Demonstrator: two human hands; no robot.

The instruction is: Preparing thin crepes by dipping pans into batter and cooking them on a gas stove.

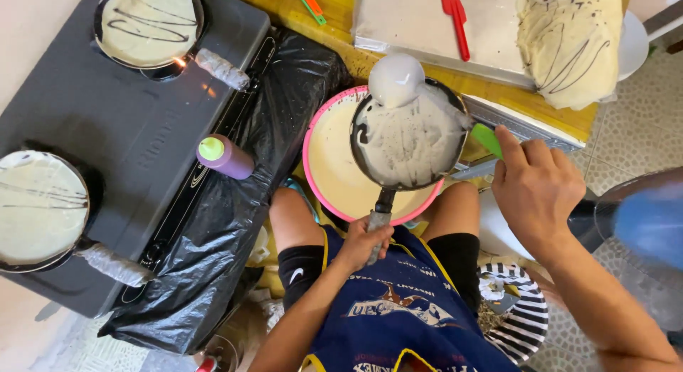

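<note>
**Batter Poured Into a Small Pan Over a Pink Bowl**

At the lower centre of the frame, the left hand (364, 242) is clenched around the handle of a small dark frying pan (409, 141), holding it just above a pink-rimmed bowl of pale batter (324, 166) in the middle of the picture. Batter coats most of the pan's inside. At the right centre, the right hand (535, 188) is closed on the green-and-metal handle of a ladle (396, 79), whose batter-covered cup is tipped over the pan's far edge.

To the left of the bowl, a purple squeeze bottle with a green cap (224, 156) lies on black plastic sheeting (213, 237). Further left, a dark stove (128, 130) carries two pans: one at the left edge (39, 208) and one at the upper left (149, 20), each filled with a pale crepe marked by dark lines.

At the top of the frame, a red spatula (455, 20) lies on a pale board (413, 20), and a stack of finished crepes (569, 41) sits at the upper right.
</note>
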